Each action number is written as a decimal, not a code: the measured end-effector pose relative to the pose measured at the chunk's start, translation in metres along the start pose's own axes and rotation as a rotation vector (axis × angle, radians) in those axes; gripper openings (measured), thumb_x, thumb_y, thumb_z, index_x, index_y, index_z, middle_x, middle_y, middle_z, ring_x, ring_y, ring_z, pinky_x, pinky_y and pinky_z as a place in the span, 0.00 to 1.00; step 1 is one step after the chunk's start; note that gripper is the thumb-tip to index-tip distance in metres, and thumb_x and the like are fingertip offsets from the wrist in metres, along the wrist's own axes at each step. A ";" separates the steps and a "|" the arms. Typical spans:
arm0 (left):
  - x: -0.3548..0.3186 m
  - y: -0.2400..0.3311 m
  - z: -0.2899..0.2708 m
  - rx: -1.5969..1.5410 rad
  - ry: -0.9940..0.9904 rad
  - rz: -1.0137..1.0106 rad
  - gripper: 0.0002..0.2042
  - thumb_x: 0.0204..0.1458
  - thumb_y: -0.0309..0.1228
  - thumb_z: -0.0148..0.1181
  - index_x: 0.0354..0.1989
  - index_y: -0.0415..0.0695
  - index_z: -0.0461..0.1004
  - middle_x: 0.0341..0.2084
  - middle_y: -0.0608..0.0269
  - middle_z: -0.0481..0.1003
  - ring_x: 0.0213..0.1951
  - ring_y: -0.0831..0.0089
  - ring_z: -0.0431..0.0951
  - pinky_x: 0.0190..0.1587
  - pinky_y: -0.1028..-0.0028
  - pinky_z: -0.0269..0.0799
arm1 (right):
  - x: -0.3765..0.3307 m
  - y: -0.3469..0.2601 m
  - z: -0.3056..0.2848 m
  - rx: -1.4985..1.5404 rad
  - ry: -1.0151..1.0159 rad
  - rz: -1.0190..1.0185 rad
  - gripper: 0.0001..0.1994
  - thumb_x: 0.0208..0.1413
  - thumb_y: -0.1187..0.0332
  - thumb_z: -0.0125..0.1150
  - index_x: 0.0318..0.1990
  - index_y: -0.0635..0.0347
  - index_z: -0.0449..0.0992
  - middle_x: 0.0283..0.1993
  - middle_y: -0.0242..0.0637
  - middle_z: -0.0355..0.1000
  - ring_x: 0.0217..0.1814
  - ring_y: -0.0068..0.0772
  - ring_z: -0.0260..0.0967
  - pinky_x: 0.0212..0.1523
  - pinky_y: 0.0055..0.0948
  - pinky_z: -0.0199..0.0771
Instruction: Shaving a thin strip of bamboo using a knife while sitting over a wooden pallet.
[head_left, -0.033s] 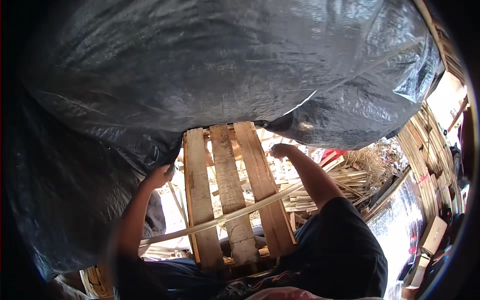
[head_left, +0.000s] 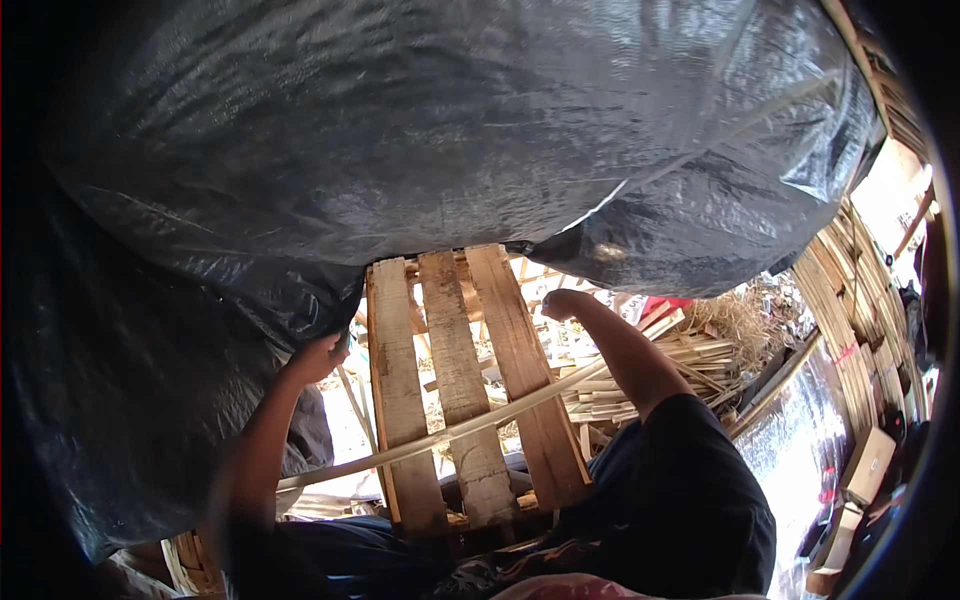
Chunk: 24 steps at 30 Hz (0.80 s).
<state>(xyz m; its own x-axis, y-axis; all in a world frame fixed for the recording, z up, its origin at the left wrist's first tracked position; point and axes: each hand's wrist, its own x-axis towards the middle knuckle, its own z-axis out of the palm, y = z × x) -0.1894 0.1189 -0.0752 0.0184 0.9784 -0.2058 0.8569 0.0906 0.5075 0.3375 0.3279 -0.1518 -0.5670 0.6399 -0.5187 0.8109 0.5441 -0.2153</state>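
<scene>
A narrow wooden panel of three rough slats [head_left: 455, 365] stretches away from my lap, its far end meeting a large black plastic sheet [head_left: 400, 130]. One long pale strip of wood or bamboo [head_left: 470, 425] lies slantwise across the slats. Left of the panel, my left hand [head_left: 318, 358] is closed right beside the hanging edge of the sheet; its fingertips are partly hidden, and what they grip does not show. On the other side, below the sheet's rim, my right hand [head_left: 568, 304] is closed with its fingers turned away, so its contents are hidden.
Split wood strips [head_left: 640, 375] and straw [head_left: 750, 320] lie beyond my right arm. Further right are a shiny silvery sheet [head_left: 795, 470], bundled long strips [head_left: 855, 310] and a wooden block [head_left: 868, 465]. The black sheet also hangs down my left side.
</scene>
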 end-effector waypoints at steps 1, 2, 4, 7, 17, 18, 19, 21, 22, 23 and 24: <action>-0.019 0.019 -0.007 0.013 0.007 0.025 0.26 0.58 0.44 0.57 0.59 0.38 0.67 0.55 0.47 0.72 0.55 0.51 0.73 0.56 0.66 0.68 | -0.020 0.004 0.005 -0.044 0.128 0.020 0.17 0.59 0.58 0.51 0.41 0.63 0.80 0.42 0.49 0.78 0.41 0.46 0.77 0.45 0.43 0.74; -0.032 0.037 -0.011 0.043 -0.026 0.102 0.29 0.58 0.47 0.56 0.60 0.38 0.66 0.56 0.46 0.71 0.57 0.51 0.72 0.58 0.65 0.66 | -0.040 0.010 0.008 -0.085 0.253 0.047 0.21 0.61 0.55 0.48 0.39 0.64 0.81 0.41 0.51 0.77 0.39 0.46 0.77 0.45 0.43 0.74; -0.084 0.067 -0.023 0.144 -0.132 0.065 0.32 0.57 0.52 0.55 0.62 0.38 0.65 0.57 0.45 0.69 0.59 0.51 0.70 0.60 0.63 0.64 | -0.079 -0.023 -0.018 -0.031 0.155 0.088 0.22 0.60 0.52 0.50 0.38 0.65 0.80 0.39 0.50 0.78 0.40 0.48 0.77 0.44 0.44 0.74; -0.147 0.125 -0.024 0.219 -0.285 0.055 0.34 0.56 0.55 0.54 0.63 0.42 0.64 0.59 0.45 0.68 0.60 0.51 0.68 0.62 0.61 0.62 | -0.138 -0.064 -0.047 -0.032 0.156 0.162 0.27 0.60 0.46 0.52 0.35 0.67 0.79 0.37 0.50 0.77 0.40 0.52 0.75 0.45 0.46 0.72; -0.177 0.132 0.041 0.521 -0.457 -0.002 0.61 0.38 0.61 0.69 0.69 0.28 0.40 0.55 0.31 0.67 0.56 0.45 0.71 0.57 0.59 0.68 | -0.318 -0.231 -0.058 0.447 0.709 -0.479 0.14 0.60 0.58 0.52 0.36 0.62 0.68 0.27 0.50 0.71 0.31 0.50 0.71 0.35 0.44 0.67; -0.173 0.109 0.045 0.472 -0.415 -0.019 0.60 0.38 0.59 0.69 0.69 0.31 0.41 0.55 0.31 0.67 0.55 0.45 0.72 0.56 0.59 0.69 | -0.330 -0.239 -0.057 0.549 0.709 -0.506 0.13 0.61 0.59 0.51 0.36 0.63 0.68 0.27 0.49 0.70 0.31 0.51 0.70 0.35 0.43 0.67; -0.171 0.098 0.050 0.424 -0.376 -0.033 0.58 0.39 0.57 0.70 0.69 0.33 0.43 0.54 0.30 0.68 0.54 0.45 0.73 0.55 0.59 0.70 | -0.327 -0.238 -0.049 0.573 0.718 -0.485 0.13 0.61 0.59 0.51 0.36 0.63 0.68 0.27 0.49 0.70 0.31 0.51 0.70 0.35 0.43 0.67; -0.173 0.118 0.052 0.640 -0.371 0.192 0.47 0.41 0.50 0.71 0.67 0.38 0.55 0.49 0.34 0.72 0.50 0.46 0.75 0.50 0.58 0.72 | -0.307 -0.223 -0.026 0.746 0.830 -0.418 0.13 0.61 0.60 0.51 0.37 0.63 0.69 0.29 0.50 0.71 0.34 0.52 0.71 0.37 0.44 0.68; -0.174 0.121 0.052 0.535 -0.398 0.165 0.39 0.44 0.45 0.70 0.62 0.39 0.61 0.46 0.36 0.74 0.48 0.45 0.76 0.48 0.56 0.72 | -0.297 -0.216 -0.018 0.767 0.843 -0.391 0.13 0.61 0.60 0.51 0.37 0.63 0.69 0.29 0.50 0.71 0.34 0.52 0.71 0.37 0.44 0.68; -0.172 0.119 0.055 0.430 -0.436 0.140 0.31 0.46 0.41 0.68 0.58 0.40 0.67 0.42 0.39 0.76 0.46 0.45 0.77 0.46 0.55 0.71 | -0.285 -0.207 -0.007 0.733 0.810 -0.291 0.13 0.60 0.60 0.52 0.38 0.63 0.70 0.30 0.50 0.72 0.35 0.52 0.72 0.38 0.44 0.69; -0.165 0.065 0.067 0.405 -0.292 0.222 0.18 0.50 0.34 0.61 0.47 0.37 0.72 0.36 0.42 0.76 0.41 0.42 0.76 0.44 0.53 0.70 | -0.275 -0.207 -0.003 0.692 0.764 -0.229 0.13 0.60 0.61 0.52 0.39 0.63 0.70 0.32 0.50 0.73 0.36 0.53 0.72 0.39 0.45 0.70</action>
<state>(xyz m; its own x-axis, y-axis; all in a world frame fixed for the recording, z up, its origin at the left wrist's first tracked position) -0.1022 -0.0492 -0.0641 0.3142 0.8684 -0.3836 0.9450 -0.2472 0.2144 0.3251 0.0407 0.0379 -0.4623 0.8636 0.2011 0.4418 0.4210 -0.7922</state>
